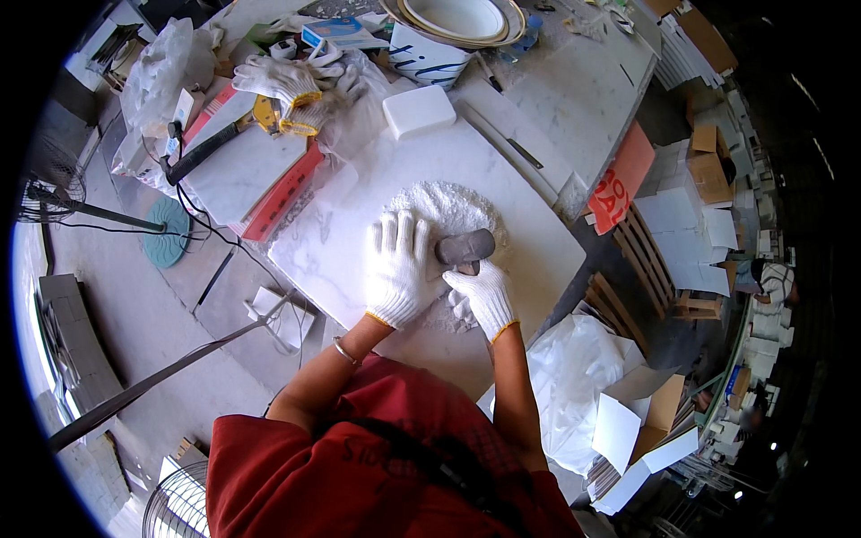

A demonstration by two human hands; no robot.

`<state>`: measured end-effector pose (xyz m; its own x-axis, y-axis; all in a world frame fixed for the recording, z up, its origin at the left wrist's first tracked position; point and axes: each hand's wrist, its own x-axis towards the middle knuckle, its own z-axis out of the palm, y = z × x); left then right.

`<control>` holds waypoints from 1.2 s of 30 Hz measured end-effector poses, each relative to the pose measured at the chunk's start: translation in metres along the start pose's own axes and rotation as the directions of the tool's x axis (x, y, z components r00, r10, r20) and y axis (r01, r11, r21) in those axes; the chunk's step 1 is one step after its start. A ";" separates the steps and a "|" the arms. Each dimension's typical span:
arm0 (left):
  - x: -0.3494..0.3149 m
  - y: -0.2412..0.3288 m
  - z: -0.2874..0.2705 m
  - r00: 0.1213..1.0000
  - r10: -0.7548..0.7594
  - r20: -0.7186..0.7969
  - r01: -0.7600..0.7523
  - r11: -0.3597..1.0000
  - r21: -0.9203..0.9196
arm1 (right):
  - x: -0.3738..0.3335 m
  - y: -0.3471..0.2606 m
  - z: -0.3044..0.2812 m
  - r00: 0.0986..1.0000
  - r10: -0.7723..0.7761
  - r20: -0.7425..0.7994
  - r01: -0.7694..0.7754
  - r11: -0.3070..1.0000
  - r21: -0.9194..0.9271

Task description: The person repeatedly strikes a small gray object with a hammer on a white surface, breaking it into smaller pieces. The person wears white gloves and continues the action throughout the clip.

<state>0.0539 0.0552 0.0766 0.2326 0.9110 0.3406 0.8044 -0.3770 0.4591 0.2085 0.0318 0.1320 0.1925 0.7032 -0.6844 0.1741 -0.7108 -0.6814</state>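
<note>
Both my hands wear white knitted gloves with yellow cuffs. My left hand (396,267) rests flat, fingers stretched forward, at the left edge of a round patch of white powder and crumbs (448,206). My right hand (484,298) is closed around a dark, mallet-like tool (465,247); its blunt grey-brown head lies over the patch, and most of its grip is hidden by the glove. Small pale lumps (460,309) show beneath the right hand. Under all this is a white marble-like slab (538,235). What lies under my left palm cannot be seen.
A white block (419,112) sits at the slab's far edge. Beyond are spare gloves (278,81), a black-handled hammer (202,154), and a bucket (426,58) with bowls on top. Plastic sheeting (574,377) and open cartons (641,421) stand to the right; a fan (54,184) is left.
</note>
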 end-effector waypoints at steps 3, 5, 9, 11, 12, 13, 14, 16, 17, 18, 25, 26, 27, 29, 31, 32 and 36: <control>0.004 0.001 -0.001 1.000 0.011 -0.020 -0.011 1.000 -0.016 | -0.016 -0.002 -0.005 0.998 0.012 -0.064 0.000 0.983 0.183; 0.002 0.001 0.000 0.999 0.021 -0.042 -0.020 1.000 0.022 | -0.034 -0.008 -0.007 0.995 -0.067 -0.070 0.074 0.991 0.108; 0.001 -0.005 0.008 1.000 0.025 -0.012 -0.025 1.000 -0.010 | -0.006 0.025 0.004 0.934 -0.329 -0.136 0.280 0.915 -0.292; 0.003 -0.001 0.000 0.998 0.009 0.059 -0.008 1.000 -0.027 | 0.017 0.040 0.010 0.875 -0.465 -0.133 0.369 0.819 -0.439; 0.002 -0.003 0.001 0.999 0.008 0.043 -0.007 1.000 -0.023 | 0.021 0.031 0.017 0.837 -0.533 -0.121 0.407 0.755 -0.514; 0.000 -0.004 0.004 1.000 0.008 0.026 -0.007 1.000 -0.020 | 0.018 0.025 0.012 0.959 -0.269 -0.089 0.238 0.935 -0.262; 0.000 -0.005 0.006 1.000 0.007 0.010 -0.007 1.000 -0.017 | 0.015 0.017 0.009 1.000 -0.001 0.021 0.001 1.000 -0.011; 0.003 0.000 0.000 1.000 0.005 0.009 -0.005 1.000 -0.030 | 0.015 0.016 0.002 0.999 0.022 0.027 -0.025 0.993 0.116; 0.002 -0.001 0.000 1.000 0.016 -0.002 -0.016 0.999 -0.034 | 0.009 0.016 -0.003 1.000 0.008 0.013 -0.010 0.992 0.129; 0.001 -0.001 0.000 1.000 0.020 -0.012 -0.021 0.999 -0.037 | -0.001 0.010 -0.006 1.000 -0.003 0.002 0.002 0.990 0.139; 0.003 -0.004 0.005 1.000 0.012 -0.009 -0.012 1.000 -0.027 | -0.023 0.000 0.001 0.981 -0.142 -0.129 0.155 0.983 0.095; 0.004 -0.003 0.003 1.000 0.013 0.020 -0.013 1.000 -0.028 | -0.009 0.012 0.005 0.984 -0.151 -0.095 0.156 0.987 0.043; 0.004 -0.001 0.001 0.999 0.017 0.050 -0.016 0.999 -0.028 | 0.023 0.044 0.008 0.957 -0.263 -0.124 0.232 0.947 -0.222; 0.002 -0.002 -0.001 0.999 0.012 0.034 -0.011 1.000 -0.005 | 0.019 0.018 0.008 0.999 -0.050 -0.001 0.049 0.987 -0.150; 0.001 -0.003 -0.002 1.000 0.017 0.008 -0.017 1.000 -0.006 | 0.010 0.007 0.004 0.999 0.033 -0.011 -0.034 0.999 -0.023; 0.001 -0.003 -0.001 1.000 0.023 -0.010 -0.023 1.000 -0.013 | 0.008 0.005 0.003 0.997 0.076 -0.013 -0.076 0.996 0.041; 0.000 -0.003 -0.002 1.000 0.023 0.002 -0.023 1.000 -0.016 | -0.018 -0.002 -0.010 0.997 -0.070 -0.028 0.075 0.977 0.199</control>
<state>0.0505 0.0559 0.0770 0.2516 0.9025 0.3494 0.7899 -0.4001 0.4647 0.2141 0.0204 0.1483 0.2067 0.7509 -0.6272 -0.0080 -0.6397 -0.7686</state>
